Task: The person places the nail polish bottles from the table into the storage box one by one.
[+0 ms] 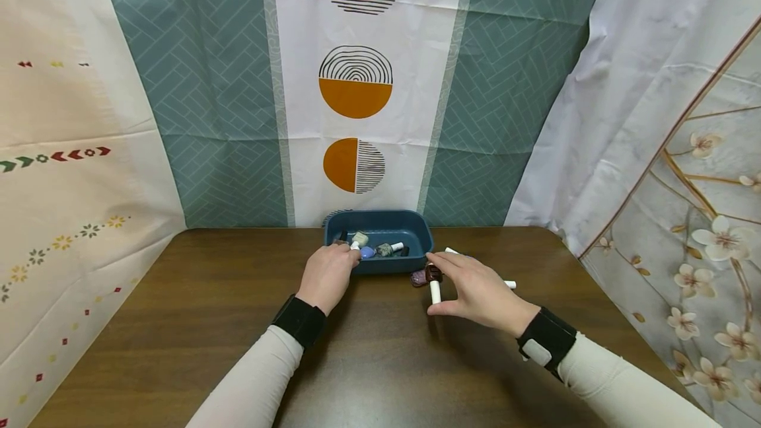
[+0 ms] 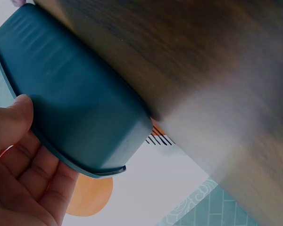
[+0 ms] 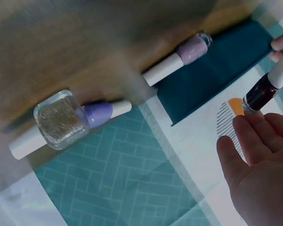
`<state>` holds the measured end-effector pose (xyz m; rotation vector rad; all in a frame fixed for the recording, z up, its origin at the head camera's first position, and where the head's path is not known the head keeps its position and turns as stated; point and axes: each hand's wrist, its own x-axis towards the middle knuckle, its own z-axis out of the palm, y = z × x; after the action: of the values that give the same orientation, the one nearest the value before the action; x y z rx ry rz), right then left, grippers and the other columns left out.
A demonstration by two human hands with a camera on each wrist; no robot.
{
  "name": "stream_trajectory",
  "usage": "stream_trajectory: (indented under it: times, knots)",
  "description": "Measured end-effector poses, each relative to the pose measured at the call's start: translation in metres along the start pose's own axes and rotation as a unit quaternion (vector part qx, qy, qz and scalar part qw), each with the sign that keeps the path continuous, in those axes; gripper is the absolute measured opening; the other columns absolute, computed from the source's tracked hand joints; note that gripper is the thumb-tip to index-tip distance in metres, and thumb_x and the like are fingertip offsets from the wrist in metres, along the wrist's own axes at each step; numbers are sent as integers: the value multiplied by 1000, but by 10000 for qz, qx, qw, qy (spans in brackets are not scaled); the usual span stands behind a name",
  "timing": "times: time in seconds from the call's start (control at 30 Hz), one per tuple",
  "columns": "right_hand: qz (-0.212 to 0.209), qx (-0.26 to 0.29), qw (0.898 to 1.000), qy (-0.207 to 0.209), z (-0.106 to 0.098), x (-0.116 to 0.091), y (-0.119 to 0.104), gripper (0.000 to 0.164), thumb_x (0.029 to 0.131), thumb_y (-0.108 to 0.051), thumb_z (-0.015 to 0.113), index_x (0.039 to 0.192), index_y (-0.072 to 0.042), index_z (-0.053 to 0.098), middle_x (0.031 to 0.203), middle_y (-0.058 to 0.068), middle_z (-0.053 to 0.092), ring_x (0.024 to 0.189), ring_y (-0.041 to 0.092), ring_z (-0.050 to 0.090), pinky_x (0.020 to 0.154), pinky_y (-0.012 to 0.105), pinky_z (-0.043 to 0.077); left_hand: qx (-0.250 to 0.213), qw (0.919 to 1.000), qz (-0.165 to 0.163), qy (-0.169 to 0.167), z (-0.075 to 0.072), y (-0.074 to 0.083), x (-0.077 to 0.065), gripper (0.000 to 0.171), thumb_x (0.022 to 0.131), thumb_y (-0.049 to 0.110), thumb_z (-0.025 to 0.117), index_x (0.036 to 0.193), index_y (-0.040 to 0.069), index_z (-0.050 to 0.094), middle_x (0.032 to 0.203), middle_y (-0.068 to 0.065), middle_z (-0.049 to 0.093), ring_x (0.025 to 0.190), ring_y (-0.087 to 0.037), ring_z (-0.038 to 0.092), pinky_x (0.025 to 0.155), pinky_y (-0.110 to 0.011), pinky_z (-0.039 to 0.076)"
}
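Gripping a smooth bin (image 2: 85, 94) and glossy dark bottle (image 3: 264, 89).

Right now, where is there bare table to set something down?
The table is bare left of the left hand, out to the table's left edge, and, nearer than the blue bin, between that hand and the right hand. Bottles crowd the table right of the bin, beside the right hand.

The worktop (image 1: 148, 322) is grained brown, the bin (image 1: 389, 266) at its far edge dark teal, one white-capped bottle (image 3: 262, 93) maroon, the curtain (image 1: 220, 84) partly teal herringbone.
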<state>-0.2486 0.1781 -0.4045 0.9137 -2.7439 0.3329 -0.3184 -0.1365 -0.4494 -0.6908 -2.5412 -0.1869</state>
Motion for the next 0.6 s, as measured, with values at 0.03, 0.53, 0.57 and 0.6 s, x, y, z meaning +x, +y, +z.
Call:
stream_trajectory:
  times: [0.03,0.53,0.57,0.6]
  knots:
    - [26,24,10000,7,-1,4,1,101,84,-51,97,160,-2,54,156,16,61,142,38,60,114,58,50,1,10000,-7,-2,0,0,0,8,97,10,85,105,12,86,94,-6,78,83,-27,71,82,-41,62]
    - [413,281,9986,-180,-6,54,16,101,87,-50,95,163,-1,50,157,20,59,143,41,58,118,59,46,-71,10000,-24,59,-2,1,-1,8,96,10,86,104,12,86,94,-7,78,82,-27,70,82,-41,63]
    - [436,250,9985,-214,-6,57,16,101,87,-50,95,163,0,50,158,20,59,144,41,58,118,59,46,-54,10000,-23,37,-2,1,0,8,96,10,86,104,12,86,93,-6,78,82,-26,70,82,-40,62]
    - [453,217,9985,-237,-7,60,17,101,87,-50,95,163,-1,50,158,21,59,144,41,58,119,60,45,-45,10000,-30,0,-3,1,0,8,96,9,86,104,12,86,93,-6,78,82,-26,70,82,-40,62]
